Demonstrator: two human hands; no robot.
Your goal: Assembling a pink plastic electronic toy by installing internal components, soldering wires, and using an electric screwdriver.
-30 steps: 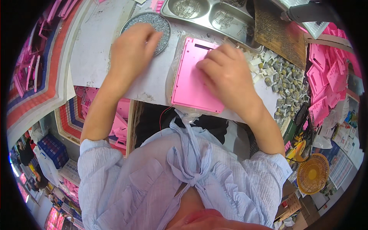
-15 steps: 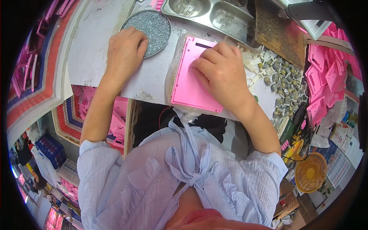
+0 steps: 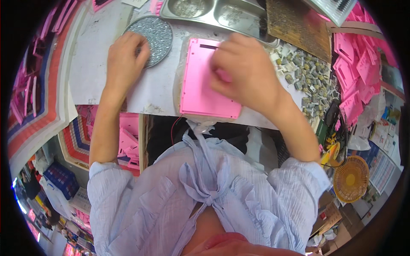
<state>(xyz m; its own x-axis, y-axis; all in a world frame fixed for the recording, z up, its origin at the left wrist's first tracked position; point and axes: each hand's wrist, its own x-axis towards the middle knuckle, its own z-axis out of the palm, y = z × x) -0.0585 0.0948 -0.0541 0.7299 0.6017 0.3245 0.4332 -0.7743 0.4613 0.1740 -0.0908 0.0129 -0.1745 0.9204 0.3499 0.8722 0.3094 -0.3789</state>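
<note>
A round metal dish point(image 3: 156, 36) full of small silvery metal pieces, perhaps screws, sits on the table at the upper left. At its left rim rests my left hand point(image 3: 126, 59), its fingers curled in toward the thumb; whatever they hold is hidden. A flat pink plastic panel point(image 3: 203, 89) with a dark slot near its top lies before me on a plastic-wrapped pad point(image 3: 180, 81). Over the panel's right side is my right hand point(image 3: 250, 72), bent at the fingers and blurred by motion. Pink shows through between its thumb and fingers.
A steel tray point(image 3: 209, 15) with hollows of small metal parts stands at the back, beside a brown board point(image 3: 299, 27) strewn with bits. Grey and white small parts point(image 3: 309, 81) are heaped on the right, near stacked pink panels point(image 3: 354, 64). An orange basket point(image 3: 351, 179) is lower right.
The whole view has shifted a little. My right hand has shifted up over the panel, and its thumb and fingers have parted. The left hand stays by the dish with its fingers curled.
</note>
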